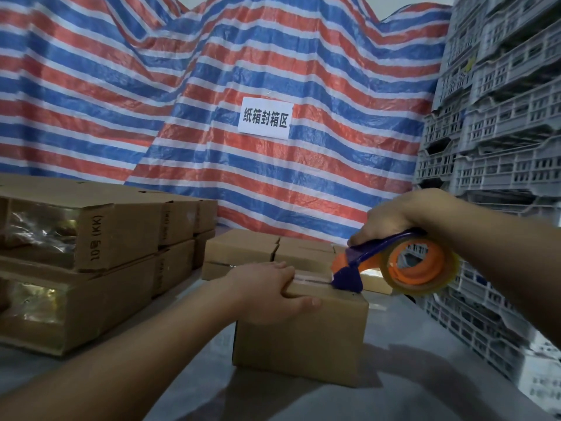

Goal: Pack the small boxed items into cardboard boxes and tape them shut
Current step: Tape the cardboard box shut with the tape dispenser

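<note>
A small brown cardboard box (303, 338) stands on the grey table in front of me, flaps closed. My left hand (267, 290) grips its near left top edge, thumb down the front face, fingers curled over the top. My right hand (403, 217) holds a purple and orange tape dispenser (394, 265) with a roll of clear tape. The dispenser's purple nose presses on the box's top seam, and a strip of clear tape (309, 278) lies along the seam behind it.
Taped cardboard boxes (100, 262) are stacked at the left. More small boxes (273, 253) sit behind the one I hold. Grey plastic crates (501, 132) tower at the right. A striped tarp (212, 86) with a white sign hangs behind the grey table (425, 375).
</note>
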